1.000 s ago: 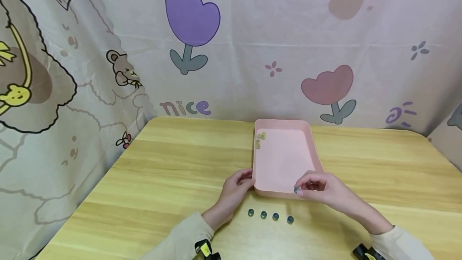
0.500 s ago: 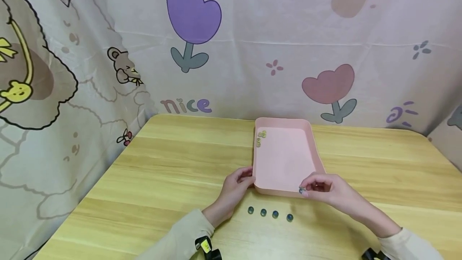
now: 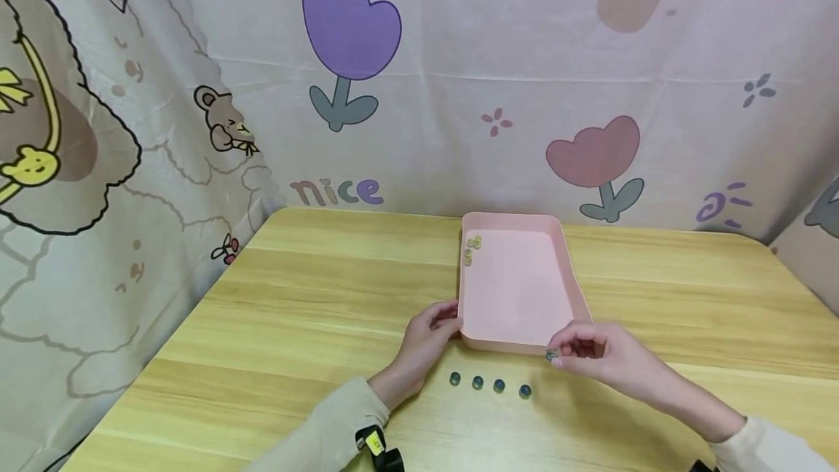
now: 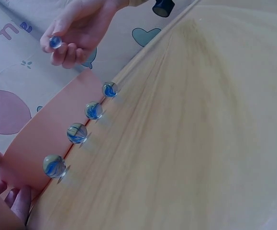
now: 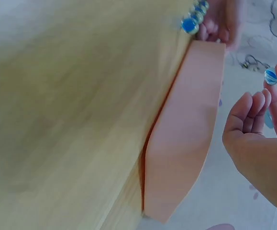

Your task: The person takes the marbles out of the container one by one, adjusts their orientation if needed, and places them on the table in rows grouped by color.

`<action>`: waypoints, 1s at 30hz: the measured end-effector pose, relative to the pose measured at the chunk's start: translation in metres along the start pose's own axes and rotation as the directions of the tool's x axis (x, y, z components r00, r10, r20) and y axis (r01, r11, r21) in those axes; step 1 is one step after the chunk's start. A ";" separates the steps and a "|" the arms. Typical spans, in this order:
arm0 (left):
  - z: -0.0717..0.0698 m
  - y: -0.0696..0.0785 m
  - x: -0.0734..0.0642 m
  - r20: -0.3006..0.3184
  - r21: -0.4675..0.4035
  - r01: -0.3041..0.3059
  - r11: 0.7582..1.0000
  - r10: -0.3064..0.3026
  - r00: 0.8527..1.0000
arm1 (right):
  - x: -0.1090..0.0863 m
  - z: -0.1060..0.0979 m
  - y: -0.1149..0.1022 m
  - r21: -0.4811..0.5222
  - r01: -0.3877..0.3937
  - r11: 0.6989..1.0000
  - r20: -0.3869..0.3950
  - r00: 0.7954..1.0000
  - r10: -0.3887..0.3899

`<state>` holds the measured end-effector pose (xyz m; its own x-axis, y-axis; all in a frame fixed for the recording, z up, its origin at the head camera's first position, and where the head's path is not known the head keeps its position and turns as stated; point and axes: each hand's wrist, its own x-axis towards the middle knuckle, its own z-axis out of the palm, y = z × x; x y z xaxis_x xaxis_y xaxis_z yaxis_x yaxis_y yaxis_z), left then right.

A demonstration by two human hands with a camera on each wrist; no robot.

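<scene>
My right hand pinches a clear glass marble with a blue swirl between thumb and forefinger, above the tray's front right corner. The other fingers are curled in toward the palm. At the front left corner of the pink tray, my left hand grips the side wall. Several blue-swirled marbles lie in a row on the table in front of the tray. Inside it, small yellowish pieces sit by the left wall toward the back; they are too small to make out closely.
The wooden table extends to both sides of the tray. Behind it hangs a printed cloth with tulips and bears, which also covers the left side. A black wrist camera is strapped over the left sleeve.
My right hand has moved slightly right and toward the front with the marble, from over the tray's front rim to its front right corner. The left hand stays on the tray.
</scene>
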<state>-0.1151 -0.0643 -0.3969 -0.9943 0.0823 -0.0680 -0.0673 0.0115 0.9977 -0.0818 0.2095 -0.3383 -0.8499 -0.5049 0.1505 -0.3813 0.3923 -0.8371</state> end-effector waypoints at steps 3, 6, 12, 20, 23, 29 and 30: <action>0.000 0.000 0.001 0.001 0.001 -0.004 1.000 0.004 1.000 | -0.004 0.001 0.001 0.020 -0.015 1.000 0.020 1.000 0.015; 0.000 -0.001 0.002 0.001 0.002 -0.003 1.000 0.003 1.000 | -0.009 0.005 0.005 0.053 -0.015 0.998 0.032 0.999 0.014; -0.001 -0.001 0.001 -0.004 0.003 0.008 1.000 -0.008 1.000 | -0.018 0.014 0.013 0.140 0.011 0.990 0.086 0.996 -0.024; 0.000 -0.001 0.001 0.002 -0.010 0.006 1.000 -0.006 1.000 | -0.027 0.017 0.026 0.161 -0.055 0.986 0.124 0.992 0.035; 0.000 0.001 -0.001 -0.001 -0.008 -0.001 1.000 0.001 1.000 | -0.028 0.018 0.030 0.118 -0.066 0.991 0.115 0.992 0.052; 0.000 0.003 -0.002 -0.003 -0.003 -0.006 1.000 0.006 1.000 | -0.026 0.020 0.033 0.071 -0.081 0.994 0.074 0.994 0.076; 0.000 0.003 -0.002 -0.003 -0.003 0.000 1.000 0.000 1.000 | -0.026 0.021 0.034 0.061 -0.071 0.996 0.066 0.996 0.067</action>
<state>-0.1135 -0.0641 -0.3936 -0.9945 0.0791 -0.0680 -0.0675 0.0085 0.9977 -0.0648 0.2200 -0.3815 -0.8477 -0.5273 0.0587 -0.2968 0.3795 -0.8763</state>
